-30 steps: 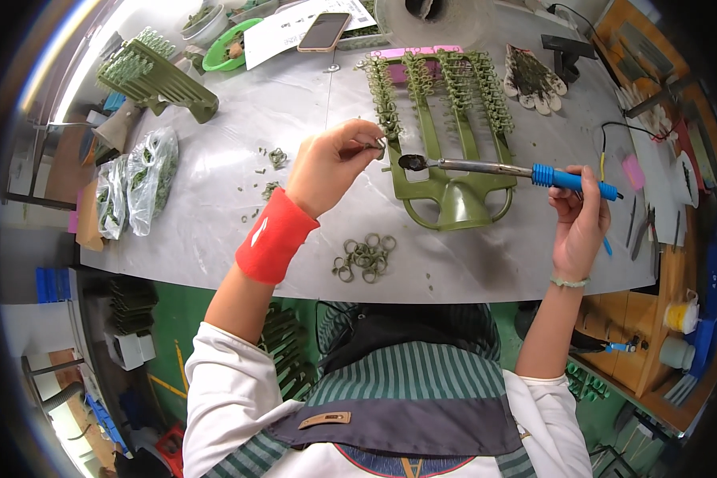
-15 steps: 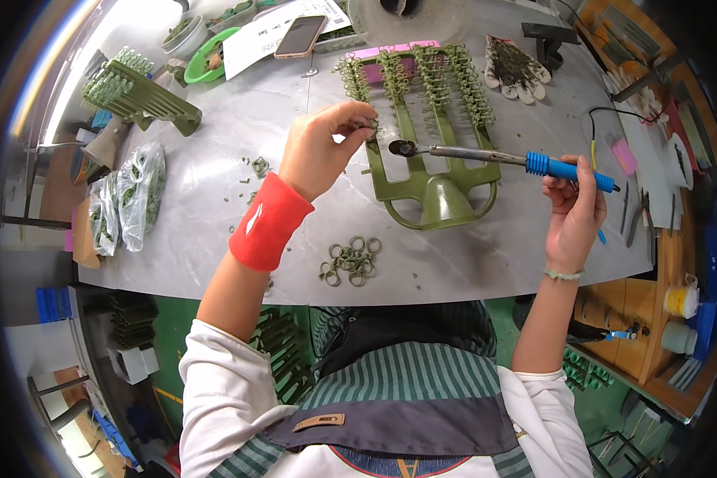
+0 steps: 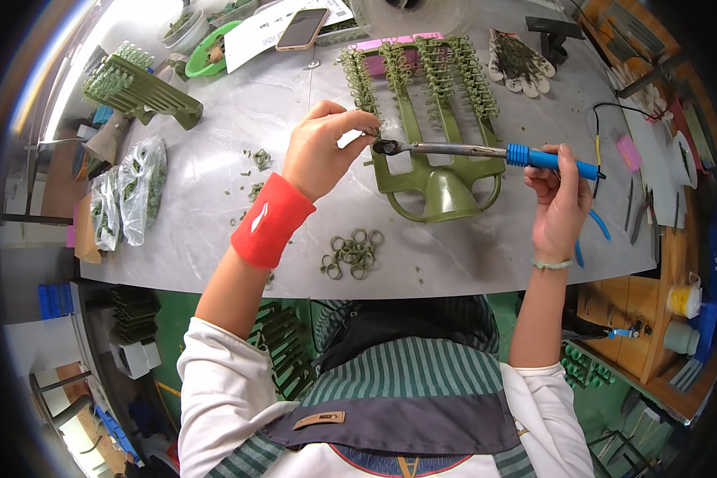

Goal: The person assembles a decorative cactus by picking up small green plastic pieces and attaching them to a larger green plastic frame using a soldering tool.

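My left hand (image 3: pixel 320 155), with a red band at the wrist, pinches a small green ring mostly hidden by the fingertips. It is at the near end of the leftmost row of rings on a green wax frame (image 3: pixel 446 199), whose several prongs carry many such rings. My right hand (image 3: pixel 562 209) grips the blue handle of a soldering iron (image 3: pixel 462 149). The iron lies level across the frame, its dark, spoon-like tip just beneath my left fingertips. Whether the tip touches the ring or the frame, I cannot tell. Nearer me lies a pile of loose green rings (image 3: pixel 352 253).
Green scraps (image 3: pixel 260 159) lie left of the frame. Further left are plastic bags (image 3: pixel 141 191) and another ring-laden frame (image 3: pixel 163 99). A phone (image 3: pixel 303 29) and a green bowl (image 3: pixel 207 52) sit at the back. A stained glove (image 3: pixel 520 64) and pliers (image 3: pixel 641 215) are at right.
My right hand has moved left with the soldering iron, bringing its tip close under my left fingertips. The left hand has stayed almost in place, fingers slightly lower.
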A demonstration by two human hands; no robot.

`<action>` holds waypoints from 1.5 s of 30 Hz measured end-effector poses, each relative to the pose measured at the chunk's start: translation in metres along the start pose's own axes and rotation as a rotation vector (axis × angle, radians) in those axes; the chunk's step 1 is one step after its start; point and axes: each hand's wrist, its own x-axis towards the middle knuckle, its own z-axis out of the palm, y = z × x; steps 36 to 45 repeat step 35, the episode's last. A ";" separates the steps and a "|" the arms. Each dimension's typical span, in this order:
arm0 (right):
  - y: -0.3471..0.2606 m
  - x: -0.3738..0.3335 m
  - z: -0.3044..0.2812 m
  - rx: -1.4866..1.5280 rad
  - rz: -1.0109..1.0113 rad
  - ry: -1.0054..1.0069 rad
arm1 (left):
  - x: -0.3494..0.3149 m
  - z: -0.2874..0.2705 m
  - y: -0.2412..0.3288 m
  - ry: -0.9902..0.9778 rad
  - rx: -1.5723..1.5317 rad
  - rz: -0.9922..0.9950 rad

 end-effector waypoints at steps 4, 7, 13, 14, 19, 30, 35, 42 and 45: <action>0.005 0.000 0.003 0.015 0.003 -0.007 | 0.000 0.009 -0.003 0.004 0.038 0.027; 0.008 0.001 0.004 0.010 0.014 -0.003 | 0.001 0.011 -0.006 0.018 0.052 0.057; -0.008 -0.001 0.002 -0.036 -0.030 0.011 | -0.004 0.009 -0.016 0.025 0.053 0.089; -0.013 -0.002 -0.001 -0.070 -0.046 0.018 | -0.004 0.011 -0.018 0.006 0.036 0.086; -0.025 -0.006 -0.003 -0.086 0.008 0.053 | -0.001 -0.012 -0.023 0.059 -0.239 -0.072; -0.025 -0.012 0.000 -0.070 0.052 0.006 | -0.081 -0.075 -0.145 -0.220 0.324 -0.138; -0.026 -0.014 0.001 -0.071 0.038 -0.019 | -0.101 -0.082 -0.155 0.017 0.068 -0.630; -0.026 -0.014 0.001 -0.071 0.038 -0.019 | -0.101 -0.082 -0.155 0.017 0.068 -0.630; -0.026 -0.014 0.001 -0.071 0.038 -0.019 | -0.101 -0.082 -0.155 0.017 0.068 -0.630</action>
